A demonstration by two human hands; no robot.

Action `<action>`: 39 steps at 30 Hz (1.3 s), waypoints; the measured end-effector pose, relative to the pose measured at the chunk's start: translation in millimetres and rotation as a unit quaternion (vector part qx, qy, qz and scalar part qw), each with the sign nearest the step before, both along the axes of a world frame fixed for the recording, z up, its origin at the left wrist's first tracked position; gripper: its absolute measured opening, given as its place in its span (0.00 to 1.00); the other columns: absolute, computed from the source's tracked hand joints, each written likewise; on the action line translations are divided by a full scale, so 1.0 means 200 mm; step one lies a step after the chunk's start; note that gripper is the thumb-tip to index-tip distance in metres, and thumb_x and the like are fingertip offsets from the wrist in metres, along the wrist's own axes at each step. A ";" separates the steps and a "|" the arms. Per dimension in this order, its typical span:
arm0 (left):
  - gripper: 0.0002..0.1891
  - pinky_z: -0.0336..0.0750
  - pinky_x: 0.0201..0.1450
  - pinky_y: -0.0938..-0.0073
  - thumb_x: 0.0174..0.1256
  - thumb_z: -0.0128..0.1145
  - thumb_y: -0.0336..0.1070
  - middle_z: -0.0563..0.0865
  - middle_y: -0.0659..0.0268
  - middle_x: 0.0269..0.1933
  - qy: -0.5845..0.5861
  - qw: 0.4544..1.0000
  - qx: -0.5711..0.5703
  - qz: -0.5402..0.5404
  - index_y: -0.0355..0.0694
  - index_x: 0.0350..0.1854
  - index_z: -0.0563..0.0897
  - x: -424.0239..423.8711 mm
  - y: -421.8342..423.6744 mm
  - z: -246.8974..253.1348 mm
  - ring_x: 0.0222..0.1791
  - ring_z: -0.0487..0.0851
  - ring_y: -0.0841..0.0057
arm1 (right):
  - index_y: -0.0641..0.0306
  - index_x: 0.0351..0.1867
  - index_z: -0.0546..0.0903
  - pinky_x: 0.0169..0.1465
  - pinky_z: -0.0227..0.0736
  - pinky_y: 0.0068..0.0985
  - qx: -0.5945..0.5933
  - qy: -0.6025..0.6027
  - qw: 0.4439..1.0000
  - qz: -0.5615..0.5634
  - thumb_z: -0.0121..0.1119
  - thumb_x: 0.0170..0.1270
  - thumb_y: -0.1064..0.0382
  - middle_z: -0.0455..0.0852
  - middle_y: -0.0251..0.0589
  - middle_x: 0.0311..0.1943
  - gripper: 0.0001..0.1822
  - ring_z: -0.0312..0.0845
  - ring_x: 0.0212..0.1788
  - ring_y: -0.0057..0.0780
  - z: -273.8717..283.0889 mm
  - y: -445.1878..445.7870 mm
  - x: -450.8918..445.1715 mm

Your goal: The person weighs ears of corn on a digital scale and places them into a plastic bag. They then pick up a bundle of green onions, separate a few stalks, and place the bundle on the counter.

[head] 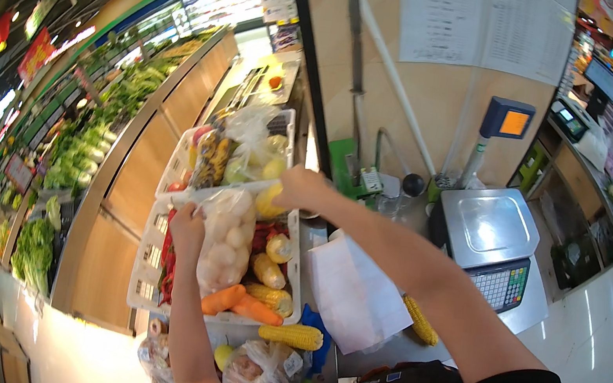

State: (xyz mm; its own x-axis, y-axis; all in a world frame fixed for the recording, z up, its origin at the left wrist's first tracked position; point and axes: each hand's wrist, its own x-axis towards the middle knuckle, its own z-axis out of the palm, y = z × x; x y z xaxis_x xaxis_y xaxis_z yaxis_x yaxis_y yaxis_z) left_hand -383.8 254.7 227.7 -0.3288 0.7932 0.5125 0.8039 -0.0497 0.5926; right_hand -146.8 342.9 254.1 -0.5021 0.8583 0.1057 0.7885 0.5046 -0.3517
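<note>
My left hand point(186, 230) grips the upper left edge of a clear plastic bag of round, pale produce point(228, 239), perhaps button mushrooms. My right hand point(306, 190) has its fingers on a round yellow fruit point(269, 202), partly hidden by the hand. Both hands are over a white plastic crate point(144, 280). Inside it are carrots point(242, 304), corn cobs point(269, 270) in clear wrap and red chili peppers point(167, 266). A bare corn cob point(291, 335) lies beside the crate's near edge.
Behind stands a second white crate point(169, 174) of bagged produce. A weighing scale point(489, 225) is on the right of the counter, with white sheets point(353, 294) and another corn cob point(419, 321) nearer. Bagged produce point(261, 375) lies in front. Vegetable shelves point(79, 157) line the left.
</note>
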 end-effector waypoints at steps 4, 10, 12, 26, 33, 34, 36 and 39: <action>0.05 0.66 0.33 0.67 0.51 0.50 0.27 0.75 0.51 0.23 -0.005 0.999 -0.038 -0.027 0.29 0.27 0.74 -0.03 0.05 -0.01 0.26 0.71 0.66 | 0.58 0.47 0.77 0.44 0.74 0.40 0.056 0.158 0.986 0.002 0.67 0.44 0.46 0.82 0.52 0.36 0.29 0.78 0.41 0.48 -0.29 0.10 -0.04; 0.16 0.71 0.48 0.72 0.56 0.51 0.29 0.82 0.51 0.43 -0.078 0.992 -0.085 -0.048 0.25 0.46 0.77 -0.17 0.13 -0.12 0.40 0.78 0.66 | 0.59 0.51 0.72 0.37 0.74 0.39 0.168 0.167 0.971 0.021 0.57 0.51 0.66 0.75 0.52 0.36 0.22 0.77 0.37 0.47 -0.39 -0.20 0.12; 0.18 0.71 0.47 0.77 0.60 0.52 0.31 0.81 0.54 0.45 -0.097 0.993 -0.070 0.008 0.25 0.51 0.75 -0.38 0.15 -0.27 0.40 0.77 0.74 | 0.57 0.50 0.72 0.36 0.72 0.37 0.113 0.155 0.974 0.119 0.58 0.53 0.63 0.76 0.45 0.34 0.21 0.76 0.35 0.41 -0.40 -0.52 0.34; 0.16 0.71 0.45 0.71 0.58 0.46 0.31 0.82 0.51 0.38 0.014 0.994 -0.085 -0.063 0.29 0.45 0.77 -0.20 0.15 -0.12 0.38 0.78 0.66 | 0.62 0.65 0.55 0.52 0.70 0.37 -0.242 0.048 0.931 -0.267 0.65 0.46 0.40 0.72 0.53 0.51 0.50 0.71 0.52 0.47 -1.34 -1.42 1.49; 0.19 0.72 0.47 0.57 0.56 0.52 0.41 0.83 0.46 0.38 0.039 0.997 -0.051 0.032 0.31 0.44 0.80 -0.08 0.18 -0.14 0.40 0.80 0.55 | 0.70 0.56 0.64 0.42 0.72 0.39 -0.225 0.168 0.924 -0.259 0.56 0.56 0.40 0.77 0.54 0.39 0.37 0.77 0.41 0.49 -1.73 -1.33 1.54; 0.21 0.70 0.50 0.56 0.56 0.52 0.42 0.82 0.44 0.40 0.053 0.996 -0.054 0.054 0.31 0.46 0.79 -0.15 0.22 -0.20 0.41 0.80 0.54 | 0.69 0.54 0.66 0.39 0.72 0.35 -0.307 0.278 0.858 -0.303 0.56 0.57 0.38 0.78 0.49 0.37 0.36 0.77 0.39 0.42 -1.68 -1.30 1.58; 0.21 0.69 0.52 0.58 0.57 0.49 0.41 0.82 0.45 0.42 0.108 0.992 -0.031 0.064 0.31 0.47 0.79 -0.30 0.23 -0.30 0.43 0.79 0.54 | 0.68 0.51 0.68 0.35 0.73 0.28 -0.407 0.434 0.742 -0.309 0.55 0.57 0.37 0.77 0.41 0.35 0.35 0.77 0.35 0.31 -1.50 -1.32 1.58; 0.20 0.67 0.55 0.64 0.57 0.46 0.37 0.81 0.47 0.46 0.085 0.995 -0.011 0.043 0.30 0.49 0.77 -0.36 0.20 -0.28 0.48 0.77 0.57 | 0.66 0.51 0.69 0.31 0.73 0.19 -0.461 0.534 0.675 -0.214 0.55 0.59 0.38 0.76 0.37 0.35 0.33 0.75 0.34 0.20 -1.03 -1.39 1.57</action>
State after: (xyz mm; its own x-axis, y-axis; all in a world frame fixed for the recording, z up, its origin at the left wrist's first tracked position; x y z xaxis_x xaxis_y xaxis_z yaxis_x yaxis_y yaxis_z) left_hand -456.0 295.1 172.2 -0.3055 0.7773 0.5499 0.8932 0.0339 0.4483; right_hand 167.3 64.1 47.2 -0.2459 0.8494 -0.4671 -0.1601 -0.5108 -0.8447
